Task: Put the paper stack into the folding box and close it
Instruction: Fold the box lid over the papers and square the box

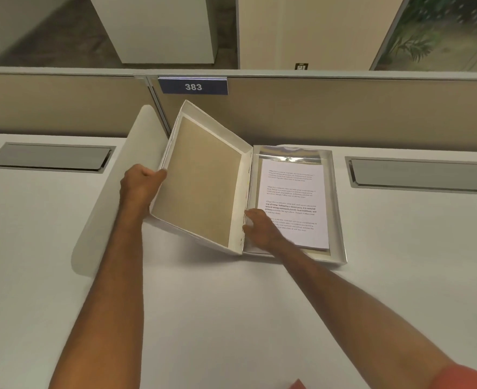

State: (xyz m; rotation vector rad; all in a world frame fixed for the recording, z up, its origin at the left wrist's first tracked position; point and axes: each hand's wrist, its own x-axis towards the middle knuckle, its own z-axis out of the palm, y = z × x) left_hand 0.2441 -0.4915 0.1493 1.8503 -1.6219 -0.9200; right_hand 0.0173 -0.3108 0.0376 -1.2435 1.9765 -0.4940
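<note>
From the head camera, a white tabletop [231, 318] fills most of the picture. On it, near the far edge, sits the folding box [336, 209]. The box is open like a book. Its bottom half lies flat on the tabletop, with low shiny walls around it.

The paper stack [296, 197] lies inside that bottom half. The top sheet is white with small printed words. The stack is flat and sits between the walls of the box.

The lid [203, 181] is joined to the left side of the box. It is lifted up and tilted, not flat and not shut. Its inside is tan with a white rim.

The left hand [140, 182] grips the lid's outer left edge, with the thumb on the inside and the fingers curled around behind it.

The right hand [259, 227] rests on the near left part of the paper stack, right beside the hinge. Its fingers are bent and pressed down on the paper, not wrapped around anything.

Behind the box stands a tan divider wall [343, 113] with a blue sign [193, 86] that reads 383.
</note>
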